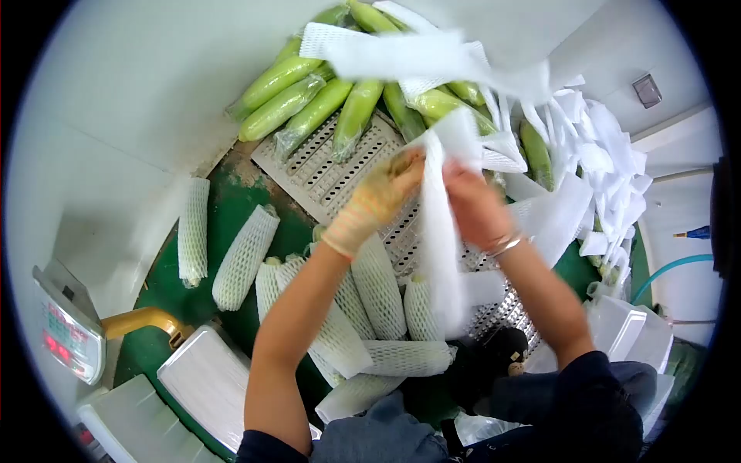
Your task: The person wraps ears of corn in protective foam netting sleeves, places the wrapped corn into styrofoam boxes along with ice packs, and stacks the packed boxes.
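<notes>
My left hand (384,193), in a pale, yellow-stained glove, is closed on a white foam net sleeve (440,239) that hangs down in front of me, smeared by motion. On the sleeve's other side my right hand (475,202), also blurred, grips its upper part. Behind my hands, long green gourds (285,104) in clear plastic film lie heaped on a perforated grey board (309,179). Nearer my lap lie several gourds in foam net sleeves (378,285). Another white foam sleeve (409,58) shows as a blur above the heap.
A pile of loose white foam sleeves (598,154) lies at right. Two sleeved gourds (245,258) rest on the green floor (166,305) at left. A scale with a red display (69,332) and its pale platform (204,378) stand at lower left, beside a white bin (143,420).
</notes>
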{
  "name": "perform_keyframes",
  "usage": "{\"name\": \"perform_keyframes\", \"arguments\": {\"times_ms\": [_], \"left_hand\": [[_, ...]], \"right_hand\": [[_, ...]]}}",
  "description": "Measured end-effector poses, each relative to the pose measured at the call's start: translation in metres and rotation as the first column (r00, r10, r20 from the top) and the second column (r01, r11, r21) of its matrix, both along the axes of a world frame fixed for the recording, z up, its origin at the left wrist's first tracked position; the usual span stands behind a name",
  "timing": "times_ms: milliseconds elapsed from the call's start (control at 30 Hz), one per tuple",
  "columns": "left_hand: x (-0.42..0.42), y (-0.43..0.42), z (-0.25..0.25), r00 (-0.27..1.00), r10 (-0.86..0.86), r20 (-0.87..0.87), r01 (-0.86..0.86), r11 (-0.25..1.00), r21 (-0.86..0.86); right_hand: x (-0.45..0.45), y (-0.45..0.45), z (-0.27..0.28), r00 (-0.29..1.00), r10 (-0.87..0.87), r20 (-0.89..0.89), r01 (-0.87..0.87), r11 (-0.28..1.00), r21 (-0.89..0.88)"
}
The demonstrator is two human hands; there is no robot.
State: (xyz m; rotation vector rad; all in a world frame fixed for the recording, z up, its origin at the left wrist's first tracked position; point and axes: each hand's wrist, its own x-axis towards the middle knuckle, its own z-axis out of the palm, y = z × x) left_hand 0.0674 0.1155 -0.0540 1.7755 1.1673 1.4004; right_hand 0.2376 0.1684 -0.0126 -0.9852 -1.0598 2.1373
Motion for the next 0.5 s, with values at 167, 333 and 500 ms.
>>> {"name": "perform_keyframes", "arguments": {"times_ms": [167,333,500], "left_hand": [[-0.046,-0.012,-0.057,0.903,0.386,-0.192,-0.422,0.879,-0.221],[-0.098,0.040,-0.033,0.399,0.459,-0.794,-0.473,0.845,0.251],[-0.090,0.096,-0.085,0.420,0.722,-0.550,-0.897,0.422,-0.132]], "right_hand": [[-0.078,-0.012,-0.082,0.933,-0.330,0.144,0.085,0.590,0.803],[-0.151,0.044,-0.098,0.888,-0.360,-0.286,0.327,0.932,-0.158],[-0.162,0.057,-0.141,0.827,-0.311,0.469,0.026,0.853,0.521]]}}
